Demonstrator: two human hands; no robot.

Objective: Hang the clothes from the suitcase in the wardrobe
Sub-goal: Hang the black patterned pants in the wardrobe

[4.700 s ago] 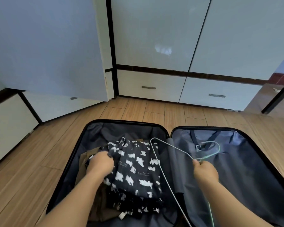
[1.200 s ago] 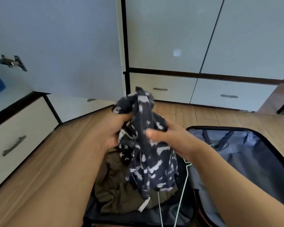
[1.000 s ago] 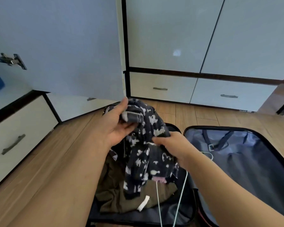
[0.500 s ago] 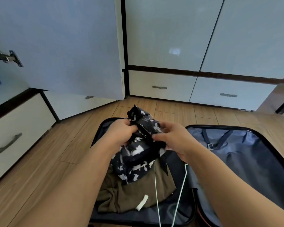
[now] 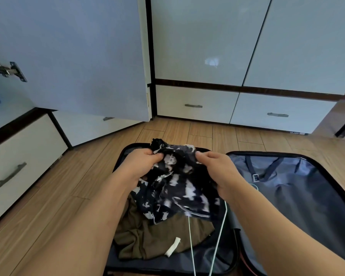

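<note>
Head view: a dark navy garment [image 5: 175, 186] printed with white blotchy shapes hangs bunched and creased between two hands over the open suitcase [image 5: 307, 196]. The left hand [image 5: 139, 166], at 10 o'clock of the cloth, pinches its top edge; the right hand [image 5: 219, 172], at 2 o'clock, grips the other side with curled fingers. At 6 o'clock lies one crumpled olive-brown garment [image 5: 157, 238], soft and matte, with a white tag. Thin pale hanger wires [image 5: 219, 236] run down beside it. The lid half shows smooth grey lining. Beyond stands the glossy wardrobe [image 5: 207, 46], one door [image 5: 78, 56] open at 11 o'clock.
</note>
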